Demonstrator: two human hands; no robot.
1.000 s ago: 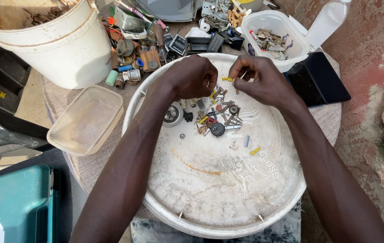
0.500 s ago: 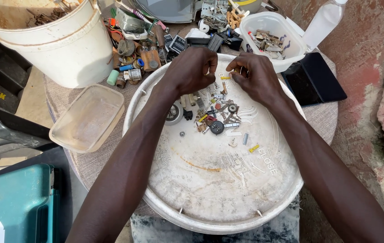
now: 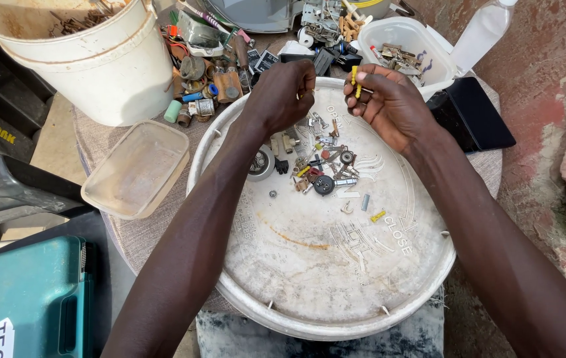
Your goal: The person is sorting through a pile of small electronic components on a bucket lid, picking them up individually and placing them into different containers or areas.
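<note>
Both hands have come up off the parts pile since the earlier views; they were down among the bits, now they hang above the far rim of the big round white lid (image 3: 283,292). So a piece has been picked out, it seems, and sorting goes on.

Right hand (image 3: 389,103) is curled, fingers pinching small yellow plastic plugs (image 3: 355,78) that stick up above the lid's far edge. Left hand (image 3: 287,93) is closed in a loose fist; can't tell if it grips anything (maybe something tiny near the fingertips).

The pile of small hardware (image 3: 319,169), i.e. screws, little wheels, clips etc., lies on the lid's far half, just below the hands. One more yellow plug (image 3: 378,216) lies apart, nearer the lid's centre.

Containers, all vs. the lid:
- white bucket (image 3: 97,59), far left, rusty nails & scraps inside
- clear plastic tub (image 3: 138,169), just left, looks empty
- white plastic box (image 3: 405,46), beyond far rim, some metal bits in it.
</note>
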